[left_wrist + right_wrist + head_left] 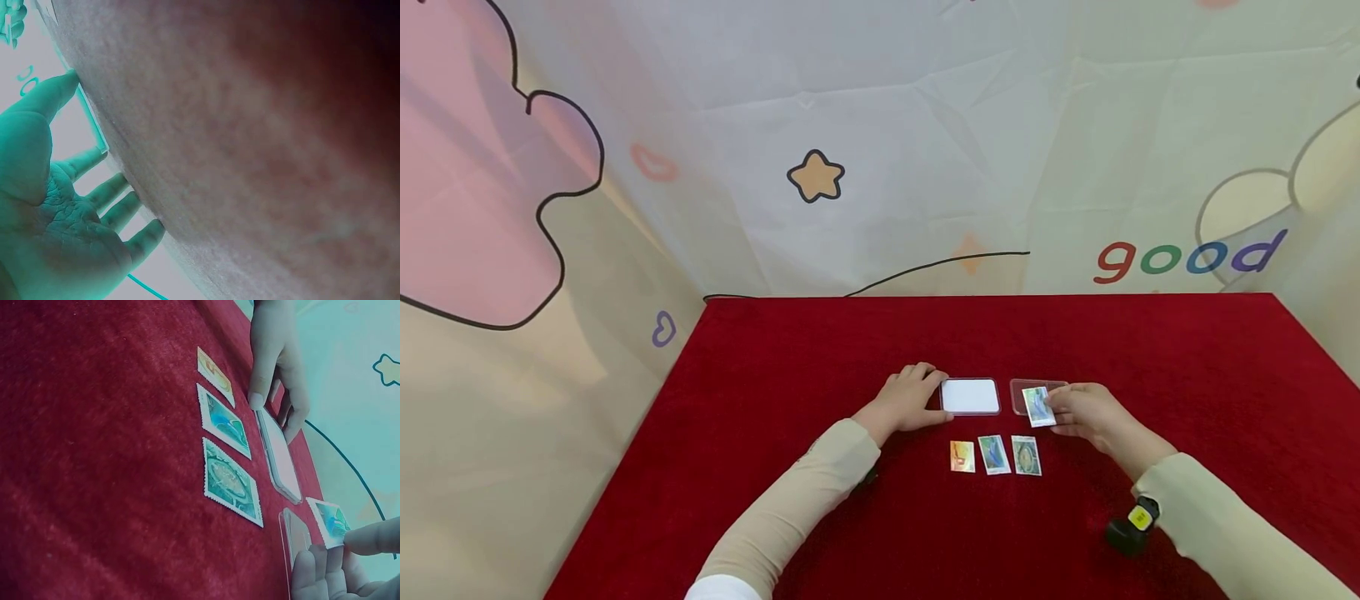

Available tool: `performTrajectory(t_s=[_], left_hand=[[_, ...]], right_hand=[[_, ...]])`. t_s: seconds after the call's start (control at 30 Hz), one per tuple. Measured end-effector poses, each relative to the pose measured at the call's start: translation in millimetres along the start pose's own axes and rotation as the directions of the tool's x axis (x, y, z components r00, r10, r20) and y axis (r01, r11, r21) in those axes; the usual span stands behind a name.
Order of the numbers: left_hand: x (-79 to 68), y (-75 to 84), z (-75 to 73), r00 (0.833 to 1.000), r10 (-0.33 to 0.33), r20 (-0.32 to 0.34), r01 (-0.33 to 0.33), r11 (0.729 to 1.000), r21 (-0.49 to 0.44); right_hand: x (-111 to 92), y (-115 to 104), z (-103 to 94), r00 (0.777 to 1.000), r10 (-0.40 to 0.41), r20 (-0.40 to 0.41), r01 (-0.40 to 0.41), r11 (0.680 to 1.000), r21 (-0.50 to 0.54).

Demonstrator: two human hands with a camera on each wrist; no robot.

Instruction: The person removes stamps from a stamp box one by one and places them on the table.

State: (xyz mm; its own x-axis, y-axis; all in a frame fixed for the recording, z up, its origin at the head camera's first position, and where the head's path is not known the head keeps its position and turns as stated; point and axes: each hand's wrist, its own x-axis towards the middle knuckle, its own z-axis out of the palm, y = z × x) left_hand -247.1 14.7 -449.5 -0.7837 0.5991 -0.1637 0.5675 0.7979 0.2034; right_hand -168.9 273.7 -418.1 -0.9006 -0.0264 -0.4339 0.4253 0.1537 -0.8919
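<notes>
My left hand (906,400) holds the left end of a flat clear-edged case with a white face (972,397), thumb at the near corner and forefinger at the far one. Its fingers look long and spread in the left wrist view. My right hand (1090,412) pinches a blue-green postage stamp (1037,407) by its right edge, over a clear plastic lid or tray (1017,398). Nearer to me three stamps lie in a row: an orange one (962,457), a blue-green one (994,455) and a green one with a round motif (1027,456).
Red cloth (820,342) covers the table. Behind it hangs a pale printed curtain (925,167) with a star and the word "good". A dark device with a yellow label (1139,518) is worn at my right wrist.
</notes>
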Motion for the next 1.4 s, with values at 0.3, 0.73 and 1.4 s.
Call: performTrajectory(t_s=[0.3,0.73,1.4], left_hand=[[-1.1,1.5,-4.6,1.0,0.013,-0.006,-0.013,1.0,0.0],[-2.0,0.3,-6.7,1.0,0.012,-0.003,-0.012,1.0,-0.003],[-2.0,0.3,-2.4,1.0,0.02,0.0,-0.02,1.0,-0.011]], right_hand=[[-5.7,-0.6,-1.5,1.0,-0.003,-0.005,0.003,1.0,-0.008],[-6.9,7.6,-9.6,1.0,0.006,0.003,-0.006,1.0,-0.026],[-18.8,20.9,-10.4,0.999,0.036,0.0,-0.036,0.998,-0.055]])
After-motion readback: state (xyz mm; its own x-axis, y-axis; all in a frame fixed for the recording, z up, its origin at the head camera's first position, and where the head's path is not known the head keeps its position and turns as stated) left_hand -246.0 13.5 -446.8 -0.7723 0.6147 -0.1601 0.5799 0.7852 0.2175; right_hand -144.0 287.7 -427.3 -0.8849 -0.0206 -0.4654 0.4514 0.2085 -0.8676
